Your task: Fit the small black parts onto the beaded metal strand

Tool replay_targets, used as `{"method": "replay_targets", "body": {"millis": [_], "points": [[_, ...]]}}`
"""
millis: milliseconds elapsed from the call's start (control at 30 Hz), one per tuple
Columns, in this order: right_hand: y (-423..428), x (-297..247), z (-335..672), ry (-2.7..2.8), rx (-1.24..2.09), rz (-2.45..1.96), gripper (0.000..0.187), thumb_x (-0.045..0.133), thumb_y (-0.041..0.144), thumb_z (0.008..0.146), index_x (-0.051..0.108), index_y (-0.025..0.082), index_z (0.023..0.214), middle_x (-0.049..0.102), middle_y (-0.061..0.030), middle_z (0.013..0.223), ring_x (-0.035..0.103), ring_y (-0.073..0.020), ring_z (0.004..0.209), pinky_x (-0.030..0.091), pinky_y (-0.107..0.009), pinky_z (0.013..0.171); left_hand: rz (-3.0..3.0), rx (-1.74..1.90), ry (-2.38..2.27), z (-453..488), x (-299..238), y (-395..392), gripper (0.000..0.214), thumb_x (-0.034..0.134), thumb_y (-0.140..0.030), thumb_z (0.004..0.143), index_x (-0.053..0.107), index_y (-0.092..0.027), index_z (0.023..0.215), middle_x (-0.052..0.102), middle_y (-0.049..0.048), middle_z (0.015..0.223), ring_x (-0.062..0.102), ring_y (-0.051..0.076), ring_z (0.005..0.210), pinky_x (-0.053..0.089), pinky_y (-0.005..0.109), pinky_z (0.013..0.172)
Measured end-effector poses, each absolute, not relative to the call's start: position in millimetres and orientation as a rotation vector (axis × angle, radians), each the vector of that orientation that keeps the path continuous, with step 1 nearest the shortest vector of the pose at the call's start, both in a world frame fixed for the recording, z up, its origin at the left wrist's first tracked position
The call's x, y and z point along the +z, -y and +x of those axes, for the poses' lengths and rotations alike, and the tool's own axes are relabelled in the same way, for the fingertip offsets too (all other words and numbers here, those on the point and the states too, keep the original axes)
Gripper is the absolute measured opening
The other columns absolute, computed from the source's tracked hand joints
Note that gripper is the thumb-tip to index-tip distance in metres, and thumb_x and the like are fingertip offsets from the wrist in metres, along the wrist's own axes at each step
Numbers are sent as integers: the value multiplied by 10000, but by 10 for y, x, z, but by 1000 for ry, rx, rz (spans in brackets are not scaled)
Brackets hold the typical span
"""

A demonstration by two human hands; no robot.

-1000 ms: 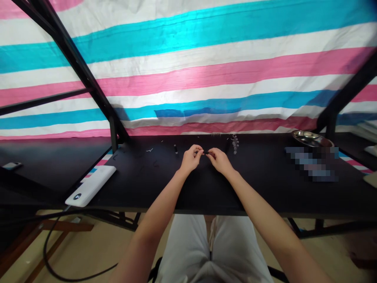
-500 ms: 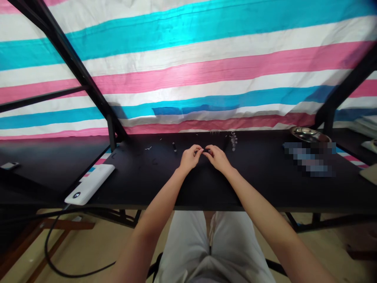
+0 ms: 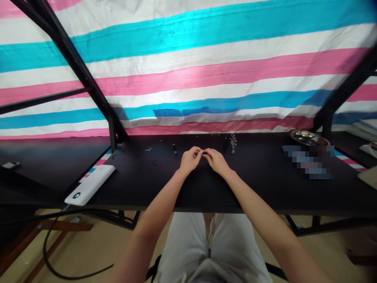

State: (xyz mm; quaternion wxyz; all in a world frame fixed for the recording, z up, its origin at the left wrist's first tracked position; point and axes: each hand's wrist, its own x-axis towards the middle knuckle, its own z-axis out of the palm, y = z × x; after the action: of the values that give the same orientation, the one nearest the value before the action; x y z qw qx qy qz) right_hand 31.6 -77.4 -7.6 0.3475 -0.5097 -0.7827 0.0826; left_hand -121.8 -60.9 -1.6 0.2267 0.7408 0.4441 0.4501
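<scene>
My left hand (image 3: 190,158) and my right hand (image 3: 216,158) meet fingertip to fingertip over the black table (image 3: 206,188). Both are closed in a pinch around a small dark piece (image 3: 205,153); the fingers cover most of it, and its kind is not clear. Left of my hands a short black cylinder with pale ends (image 3: 174,148) stands or lies on the table. To the right sits a cluster of small greyish round pieces (image 3: 233,144). Behind my hands a row of small grey pieces (image 3: 215,134) lies near the table's back edge.
A white power bank (image 3: 90,185) with a cable lies at the left front. White thread scraps (image 3: 148,149) are further back. At the right stand a shiny metal bowl (image 3: 308,138) and a blurred-out item (image 3: 308,162). Black frame posts (image 3: 100,102) rise before a striped sheet (image 3: 206,74).
My fingers have shifted slightly around the small dark piece, and less of it shows now. The camera view has tilted a little; the things on the table have stayed put.
</scene>
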Motion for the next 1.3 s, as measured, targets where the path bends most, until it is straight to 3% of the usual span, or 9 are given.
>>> {"method": "replay_targets", "body": {"millis": [200,400,633,800,933,1100,1300], "points": [[743,-71,339,1878,271,-1267,236,405,336,874,544,180,985,599,-57,811,557,-162,738,419,-265,712,1858,1448,-1231,-1232,72,647,307,479,-463,815,553,-168,770,586,-16,582,436,50,397,329,179,419],[681,-158,315,1670,546,-1293,267,445,439,820,502,197,918,569,4,639,523,-139,545,431,-267,580,2075,1400,-1246,-1220,109,709,354,452,-438,833,556,-168,629,516,-22,484,447,68,433,355,191,473],[539,-243,153,1616,742,-1195,261,493,457,779,494,203,840,577,12,610,540,-136,560,438,-269,601,2166,1453,-1306,-1407,104,744,330,465,-398,827,566,-175,606,482,-27,475,417,64,436,337,196,487],[380,-215,5,1705,690,-1221,254,498,450,777,532,204,830,517,35,578,492,-128,557,411,-264,626,1323,1789,-1434,-1762,114,564,326,471,-425,794,498,-170,594,418,-50,408,360,57,353,287,191,400],[203,-187,-171,1732,665,-1191,253,520,445,761,565,204,823,481,41,576,449,-120,552,386,-250,606,732,1851,-1351,-1911,65,390,253,481,-377,745,445,-172,602,361,-82,372,284,42,293,209,183,346],[-64,-237,-306,1689,680,-1184,213,549,404,737,549,191,741,447,44,576,413,-109,539,355,-239,576,390,1811,-1136,-1918,63,365,174,498,-292,709,423,-168,613,342,-96,369,267,32,284,175,183,350],[-129,-287,-403,1877,690,-1205,157,548,315,742,496,184,672,512,24,629,451,-108,579,345,-230,584,134,1739,-975,-1939,165,415,171,459,-211,745,399,-165,591,303,-94,358,231,28,281,145,186,362]]}}
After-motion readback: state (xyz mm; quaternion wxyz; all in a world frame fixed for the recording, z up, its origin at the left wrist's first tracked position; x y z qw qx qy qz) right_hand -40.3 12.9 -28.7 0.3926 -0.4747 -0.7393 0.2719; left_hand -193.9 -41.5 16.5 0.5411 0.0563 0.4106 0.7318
